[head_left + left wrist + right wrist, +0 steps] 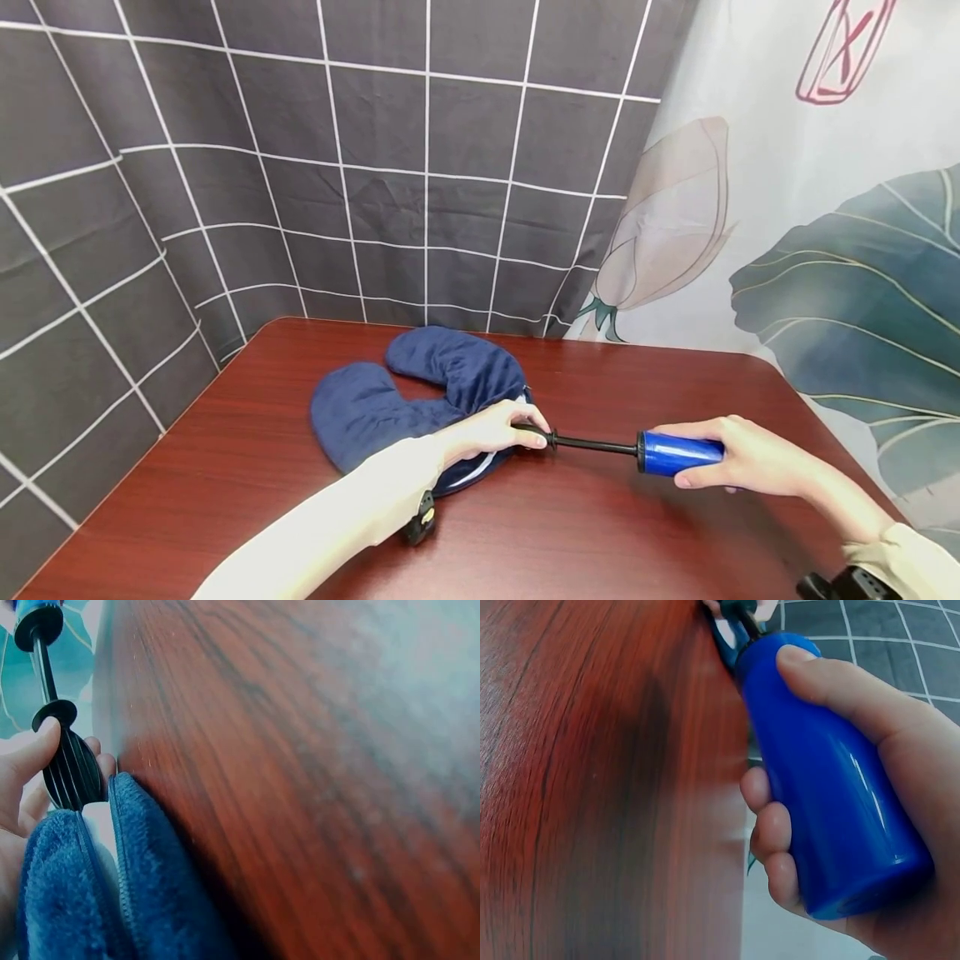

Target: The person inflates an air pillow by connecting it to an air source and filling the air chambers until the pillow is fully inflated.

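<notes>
A hand pump with a blue barrel point(678, 454) and a black rod point(596, 445) lies between the two hands. My right hand point(757, 457) grips the barrel, its fingers and thumb wrapped round it in the right wrist view. At the rod's other end my left hand point(491, 432) pinches the black ribbed handle point(71, 769). That handle sits at the unzipped opening of a navy plush U-shaped neck pillow point(360, 417). White lining point(101, 832) shows between the zipper edges. Whether the handle touches the lining cannot be told.
The pillow rests on a reddish-brown wooden table point(600, 542). A dark grey curtain point(382, 200) with white grid lines hangs behind it. On the right hangs a white curtain point(765, 167) with a flower and leaf print.
</notes>
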Demonstrator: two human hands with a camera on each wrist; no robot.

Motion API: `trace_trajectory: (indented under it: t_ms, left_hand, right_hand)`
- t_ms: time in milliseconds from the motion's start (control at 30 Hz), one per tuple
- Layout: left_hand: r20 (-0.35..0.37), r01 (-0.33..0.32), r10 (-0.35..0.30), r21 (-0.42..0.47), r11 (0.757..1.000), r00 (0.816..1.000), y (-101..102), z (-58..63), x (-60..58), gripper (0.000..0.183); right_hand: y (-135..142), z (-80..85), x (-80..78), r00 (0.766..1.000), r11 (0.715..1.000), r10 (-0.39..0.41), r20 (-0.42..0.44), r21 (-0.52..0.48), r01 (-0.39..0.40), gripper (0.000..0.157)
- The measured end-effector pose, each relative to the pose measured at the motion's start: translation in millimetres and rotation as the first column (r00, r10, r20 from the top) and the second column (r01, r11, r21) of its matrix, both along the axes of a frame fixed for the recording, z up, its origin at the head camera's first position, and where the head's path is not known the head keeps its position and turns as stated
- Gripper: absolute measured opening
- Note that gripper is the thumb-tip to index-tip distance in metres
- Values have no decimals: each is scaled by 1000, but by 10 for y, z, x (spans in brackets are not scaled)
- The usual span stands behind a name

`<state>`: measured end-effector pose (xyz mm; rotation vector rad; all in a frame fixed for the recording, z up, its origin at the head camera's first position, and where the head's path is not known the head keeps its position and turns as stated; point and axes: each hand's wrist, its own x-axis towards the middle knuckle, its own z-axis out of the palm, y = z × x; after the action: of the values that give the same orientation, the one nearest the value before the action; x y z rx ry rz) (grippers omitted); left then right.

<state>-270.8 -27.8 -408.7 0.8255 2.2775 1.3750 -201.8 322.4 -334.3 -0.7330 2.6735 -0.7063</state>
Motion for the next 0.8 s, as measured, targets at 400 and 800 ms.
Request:
trace_trajectory:
  t_ms: [400, 800]
  left_hand:
    - [76, -13, 7, 85, 996, 997, 27, -43, -8, 22]
    - [14, -24, 23, 34, 999, 1000, 23, -15, -14, 20]
  right_hand:
    - [-406, -27, -252, 998, 998, 62, -14, 26, -61, 62]
    - [-889, -193, -405, 993, 993, 113, -38, 48, -112, 58]
